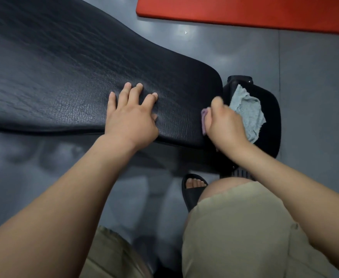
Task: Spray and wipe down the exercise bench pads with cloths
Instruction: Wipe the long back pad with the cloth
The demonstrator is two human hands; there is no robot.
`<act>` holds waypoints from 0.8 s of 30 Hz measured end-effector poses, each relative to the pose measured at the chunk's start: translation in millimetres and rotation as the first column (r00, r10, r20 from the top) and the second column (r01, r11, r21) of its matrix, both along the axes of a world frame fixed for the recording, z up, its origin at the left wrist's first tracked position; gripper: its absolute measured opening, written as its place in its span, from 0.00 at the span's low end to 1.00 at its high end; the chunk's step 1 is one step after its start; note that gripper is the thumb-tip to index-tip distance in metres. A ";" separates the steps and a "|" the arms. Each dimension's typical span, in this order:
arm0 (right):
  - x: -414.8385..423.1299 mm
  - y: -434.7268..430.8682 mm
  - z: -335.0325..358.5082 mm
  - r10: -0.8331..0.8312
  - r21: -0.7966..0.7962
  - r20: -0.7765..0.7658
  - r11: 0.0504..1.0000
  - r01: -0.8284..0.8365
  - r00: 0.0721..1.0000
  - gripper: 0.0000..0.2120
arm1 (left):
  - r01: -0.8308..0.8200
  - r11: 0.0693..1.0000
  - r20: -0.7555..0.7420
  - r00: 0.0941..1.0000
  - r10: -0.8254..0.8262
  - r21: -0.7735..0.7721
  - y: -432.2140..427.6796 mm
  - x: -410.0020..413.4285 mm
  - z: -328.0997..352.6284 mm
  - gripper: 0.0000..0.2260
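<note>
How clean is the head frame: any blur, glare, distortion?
Head view: right hand gripping the small purple cloth is motion-blurred; left hand, flat on the long black textured bench pad, is sharp; soft glare patches on the glossy grey floor by the red mat; wide-angle lens bows the pad's edges.

Dim, even light; soft glare patches on grey floor (315, 97) beyond bench pad (74, 73); motion blur at right hand (224, 121) (outline smeared); wide-angle bowing along pad's far edge.

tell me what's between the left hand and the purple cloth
Only bare black bench pad, in the head view, between the left hand and the purple cloth gripped by the right hand.
</note>
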State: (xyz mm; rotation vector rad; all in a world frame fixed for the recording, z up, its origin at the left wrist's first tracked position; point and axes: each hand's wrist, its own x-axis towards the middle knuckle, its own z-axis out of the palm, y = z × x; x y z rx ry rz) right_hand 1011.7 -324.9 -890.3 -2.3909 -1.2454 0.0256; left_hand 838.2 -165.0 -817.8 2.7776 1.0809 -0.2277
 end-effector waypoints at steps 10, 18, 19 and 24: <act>69.8 72.0 28.6 -0.269 -0.244 -0.041 0.937 0.251 0.962 0.10 | -0.005 1.000 -0.028 1.000 0.004 -0.030 0.3 1.6 5.3 0.25; 20.9 22.9 7.6 -0.096 -0.191 0.036 0.976 0.101 0.995 0.09 | -0.010 1.000 0.007 1.000 0.010 -0.010 0.8 -0.3 1.2 0.25; 34.4 38.2 10.1 -0.121 -0.200 0.056 0.971 0.129 0.991 0.11 | -0.009 1.000 0.008 1.000 0.009 -0.014 0.8 0.2 1.4 0.25; 92.0 104.4 25.0 -0.213 -0.252 0.022 0.944 0.211 0.977 0.13 | 0.004 0.999 0.017 1.000 -0.004 -0.033 1.9 -0.8 4.9 0.25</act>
